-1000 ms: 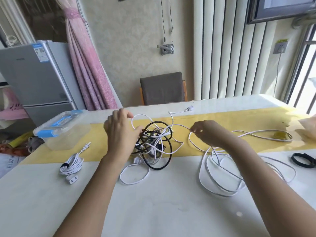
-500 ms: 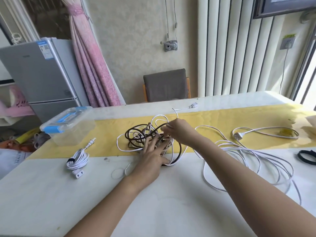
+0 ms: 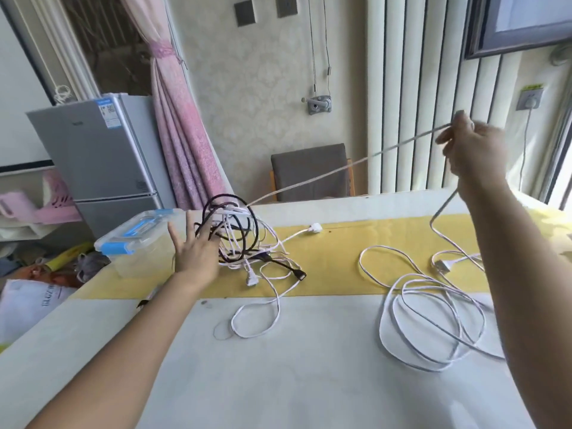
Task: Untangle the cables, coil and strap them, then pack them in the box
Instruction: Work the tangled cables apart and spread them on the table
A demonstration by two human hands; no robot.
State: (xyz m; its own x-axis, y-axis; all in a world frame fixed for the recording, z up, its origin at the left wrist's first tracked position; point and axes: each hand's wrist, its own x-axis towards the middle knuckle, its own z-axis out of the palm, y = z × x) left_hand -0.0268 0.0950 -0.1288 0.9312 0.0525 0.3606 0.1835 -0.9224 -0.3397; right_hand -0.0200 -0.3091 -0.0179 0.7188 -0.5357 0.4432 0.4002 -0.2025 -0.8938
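With the white cable (image 3: 340, 167) pinched in the raised right hand (image 3: 473, 153) and the spread, empty left hand (image 3: 195, 258) at the tangle (image 3: 235, 233) on the table (image 3: 278, 382), draw slowly, freeing snagged loops rather than yanking.

Left hand (image 3: 195, 258) and right hand (image 3: 473, 153) are bare, as are both forearms.

I get bright daylight from the window (image 3: 564, 144) at right, glaring off the counter (image 3: 309, 382). Verticals bow at the edges (wide lens). The raised right hand (image 3: 473, 150) and its white cable (image 3: 340, 167) are motion-blurred.
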